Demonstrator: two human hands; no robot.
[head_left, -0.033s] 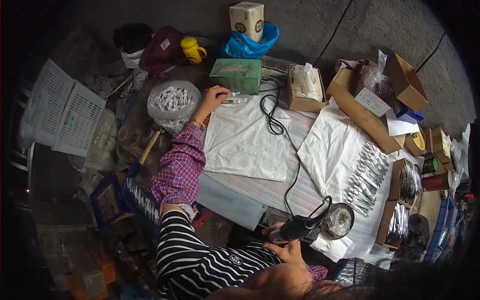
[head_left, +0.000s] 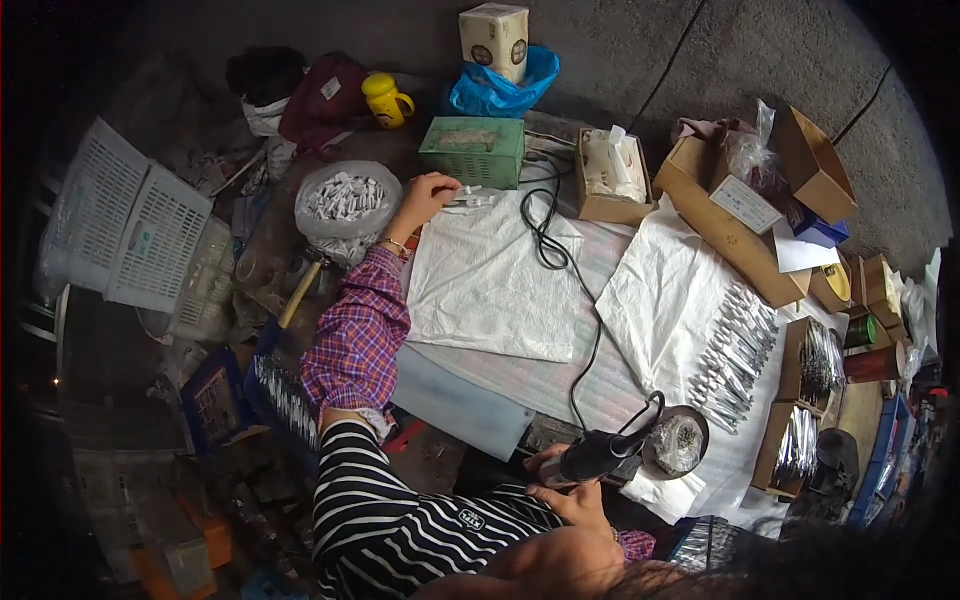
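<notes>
Black corded soldering tool [head_left: 592, 457] gripped in right hand [head_left: 572, 497] near bench edge; left hand [head_left: 425, 193] reaching out, fingers closing on small clear plastic pieces [head_left: 470, 197] beside green metal box [head_left: 472, 150]. Risk: snagging looped black cable [head_left: 548, 245], dragging white cloth [head_left: 490, 280].

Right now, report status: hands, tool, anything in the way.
Left hand reaching out onto small clear pieces by the green box. Right hand gripping black corded tool. Black cord trails across the white sheet between them.

Green box [head_left: 472, 150], yellow mug [head_left: 385, 99], blue bag [head_left: 500, 90] — plaid purple sleeve [head_left: 357, 335], white cloth [head_left: 490, 280].
</notes>
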